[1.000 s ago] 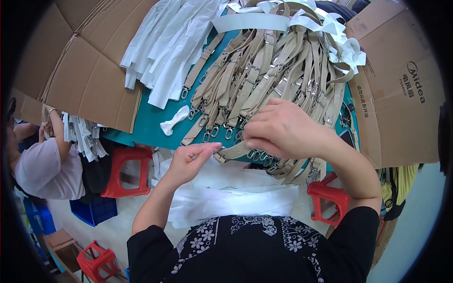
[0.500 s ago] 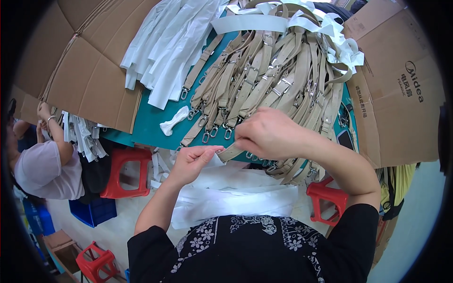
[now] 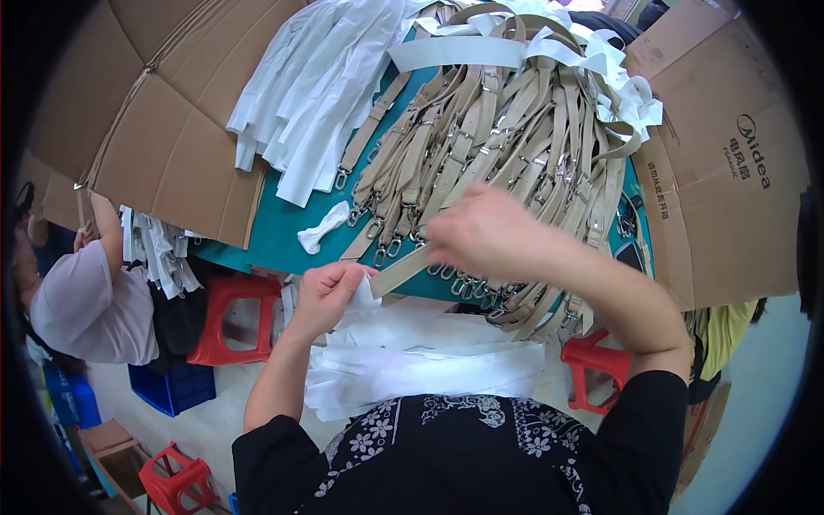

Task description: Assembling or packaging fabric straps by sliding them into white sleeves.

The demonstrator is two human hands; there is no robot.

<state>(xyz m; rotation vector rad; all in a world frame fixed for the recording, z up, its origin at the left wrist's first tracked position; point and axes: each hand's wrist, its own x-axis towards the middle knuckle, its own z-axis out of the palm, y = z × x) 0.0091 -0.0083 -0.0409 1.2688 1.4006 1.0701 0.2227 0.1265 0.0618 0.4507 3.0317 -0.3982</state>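
A beige strap [image 3: 400,273] runs between my two hands at the front edge of the table. My left hand [image 3: 329,296] is closed on its left end, where a piece of white wrapping [image 3: 366,294] shows by the fingers. My right hand [image 3: 482,230], a little blurred, has its fingers closed round the strap farther along. Just beyond it spreads a large pile of beige straps [image 3: 481,142] with metal buckles and snap hooks. A small knotted white bundle [image 3: 324,227] lies left of the pile.
White sheet strips [image 3: 318,86] cover the table's far left, and more white strips [image 3: 429,369] lie below the table edge. Cardboard [image 3: 180,120] stands left, a carton [image 3: 712,172] right. Red stools [image 3: 227,318] flank the table. Another person [image 3: 94,300] works at the left.
My left hand has moved left and slightly down, so a longer stretch of strap shows between my hands. My right hand has shifted slightly and stays closed.
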